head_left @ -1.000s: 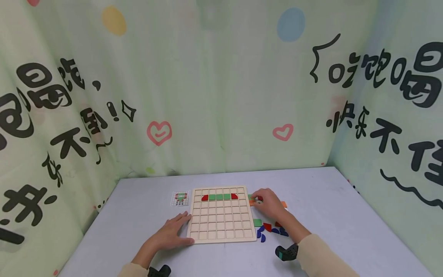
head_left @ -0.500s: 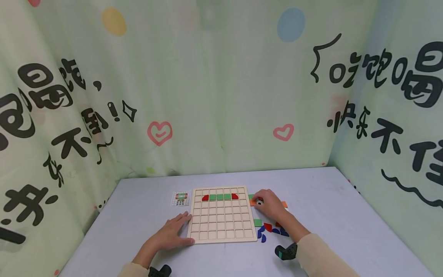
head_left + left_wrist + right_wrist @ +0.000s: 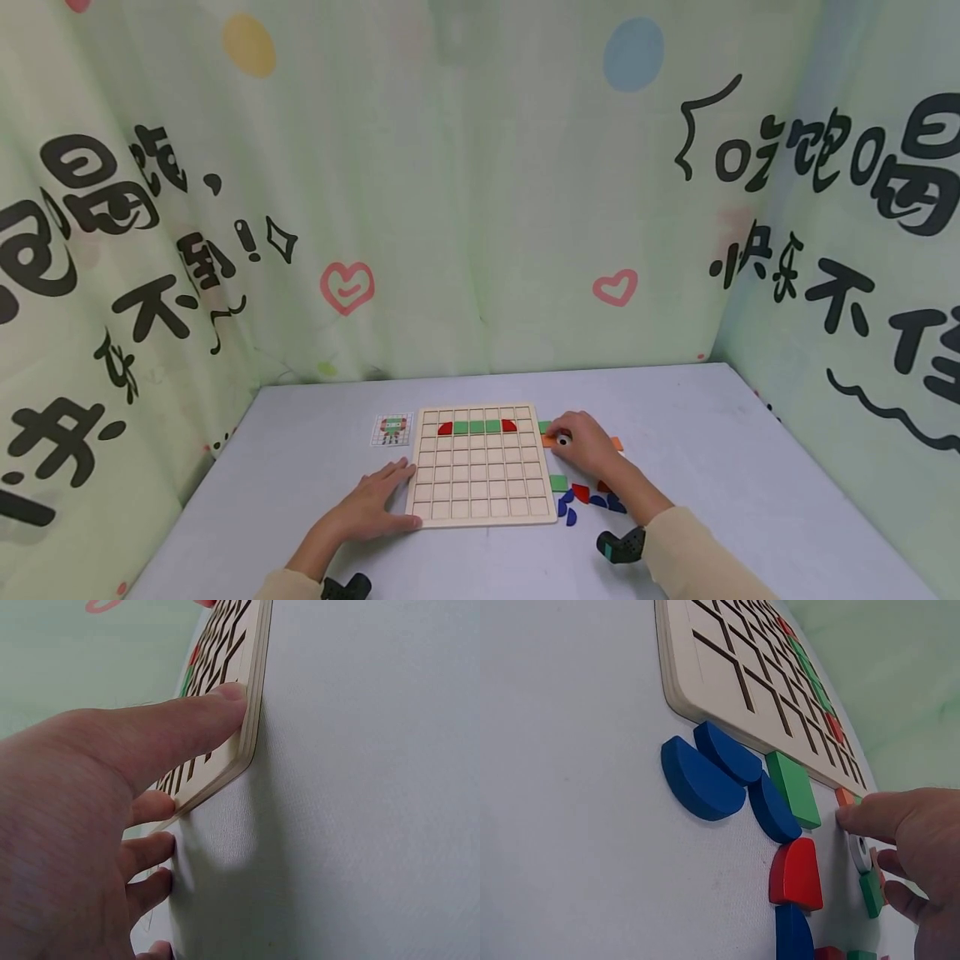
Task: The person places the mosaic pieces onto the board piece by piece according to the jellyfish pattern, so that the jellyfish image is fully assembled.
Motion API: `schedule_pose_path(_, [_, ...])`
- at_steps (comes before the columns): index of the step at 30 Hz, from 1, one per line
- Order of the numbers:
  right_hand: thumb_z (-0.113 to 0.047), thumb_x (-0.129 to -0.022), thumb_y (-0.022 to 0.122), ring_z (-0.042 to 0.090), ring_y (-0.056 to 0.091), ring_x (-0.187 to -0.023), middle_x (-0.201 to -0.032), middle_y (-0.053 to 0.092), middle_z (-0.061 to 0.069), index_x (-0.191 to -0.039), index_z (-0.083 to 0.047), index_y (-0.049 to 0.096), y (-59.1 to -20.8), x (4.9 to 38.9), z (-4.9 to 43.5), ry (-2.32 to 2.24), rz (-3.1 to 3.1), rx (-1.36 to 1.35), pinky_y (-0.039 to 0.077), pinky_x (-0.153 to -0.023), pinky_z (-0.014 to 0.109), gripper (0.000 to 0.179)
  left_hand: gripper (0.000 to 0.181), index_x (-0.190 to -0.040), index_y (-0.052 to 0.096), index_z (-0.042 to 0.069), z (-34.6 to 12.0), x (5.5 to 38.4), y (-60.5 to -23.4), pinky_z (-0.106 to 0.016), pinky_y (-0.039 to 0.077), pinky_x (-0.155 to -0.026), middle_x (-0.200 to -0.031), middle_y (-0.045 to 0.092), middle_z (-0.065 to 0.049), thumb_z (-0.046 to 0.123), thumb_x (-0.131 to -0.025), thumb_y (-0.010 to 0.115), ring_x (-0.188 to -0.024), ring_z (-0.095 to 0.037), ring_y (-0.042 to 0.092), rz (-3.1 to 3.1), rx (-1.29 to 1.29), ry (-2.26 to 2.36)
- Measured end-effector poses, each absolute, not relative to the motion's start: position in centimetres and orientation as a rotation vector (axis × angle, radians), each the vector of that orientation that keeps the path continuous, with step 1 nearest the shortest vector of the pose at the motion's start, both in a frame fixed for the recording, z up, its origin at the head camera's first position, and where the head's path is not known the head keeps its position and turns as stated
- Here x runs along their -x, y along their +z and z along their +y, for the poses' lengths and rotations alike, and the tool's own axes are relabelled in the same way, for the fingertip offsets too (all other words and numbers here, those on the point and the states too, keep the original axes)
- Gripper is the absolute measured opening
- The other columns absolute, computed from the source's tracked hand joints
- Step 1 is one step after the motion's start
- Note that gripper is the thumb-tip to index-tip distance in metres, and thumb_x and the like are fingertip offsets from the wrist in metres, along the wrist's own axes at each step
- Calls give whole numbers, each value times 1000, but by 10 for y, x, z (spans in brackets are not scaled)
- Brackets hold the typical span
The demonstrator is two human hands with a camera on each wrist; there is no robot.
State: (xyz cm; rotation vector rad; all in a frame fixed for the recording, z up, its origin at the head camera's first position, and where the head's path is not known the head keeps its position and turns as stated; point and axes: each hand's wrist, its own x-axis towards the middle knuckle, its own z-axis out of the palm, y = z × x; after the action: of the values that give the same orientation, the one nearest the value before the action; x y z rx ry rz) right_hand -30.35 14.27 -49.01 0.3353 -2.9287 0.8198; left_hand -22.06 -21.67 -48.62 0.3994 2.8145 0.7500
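A wooden grid board (image 3: 476,471) lies on the table, with a row of green square blocks (image 3: 476,427) between two red rounded blocks (image 3: 445,428) near its top. The person's left hand (image 3: 371,500) rests at the board's lower left; its thumb (image 3: 225,705) presses on the rim and the other fingers spread along the left side. To the board's right, the right hand (image 3: 587,446) reaches among loose blocks. Its thumb tip is at an orange block (image 3: 844,797), and a white eye piece (image 3: 859,853) shows under the bent fingers. I cannot tell whether it pinches the orange block.
Loose blue half-round blocks (image 3: 701,780), a green block (image 3: 793,791) and a red block (image 3: 796,874) lie by the board's lower right. A small pattern card (image 3: 392,430) sits left of the board. Patterned curtains (image 3: 480,208) enclose the white table (image 3: 315,433).
The right hand's fingers shift slightly at the orange block, and the eye piece shows more clearly between them. The left hand and the board stay put.
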Motion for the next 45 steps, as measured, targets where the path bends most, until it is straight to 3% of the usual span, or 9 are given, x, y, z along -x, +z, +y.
schedule_pose_path(8, [-11,-80,77,15,51,-90,-94,67,-1,-96,-15,75,-488,303,144,816,-2950,-359,52,-88,38,17,86,-145,43,11,-217,221,-489,-65,20,-116,-156,35,-12,50,-76,76,-144,-38,30,2814,-401,747])
schedule_pose_path(17, [-13,-80,77,17,54,-97,-99,68,-2,-96,-17,76,-487,302,146,837,-2971,-378,53,-94,40,16,86,-145,43,11,-217,221,-489,-65,20,-116,-156,35,-12,50,-76,76,-144,-38,30,2817,-396,742])
schedule_pose_path(30, [-15,-81,77,16,52,-90,-93,68,-2,-95,-18,77,-485,305,148,879,-2899,-329,54,-84,35,14,86,-145,43,9,-217,220,-483,-64,19,-117,-156,35,-13,48,-76,76,-145,-38,29,2804,-378,765])
schedule_pose_path(37, [-18,-80,78,17,50,-88,-90,67,-5,-89,-20,76,-486,306,141,945,-2901,-381,46,-75,28,9,86,-145,43,10,-217,219,-483,-63,19,-117,-156,36,-12,47,-76,77,-145,-37,30,2794,-369,772])
schedule_pose_path(45, [-19,-80,79,17,54,-98,-99,69,-4,-88,-21,75,-487,306,121,983,-2910,-385,52,-90,38,9,85,-145,44,10,-216,219,-483,-63,19,-117,-156,35,-12,48,-76,77,-145,-37,30,2795,-374,768])
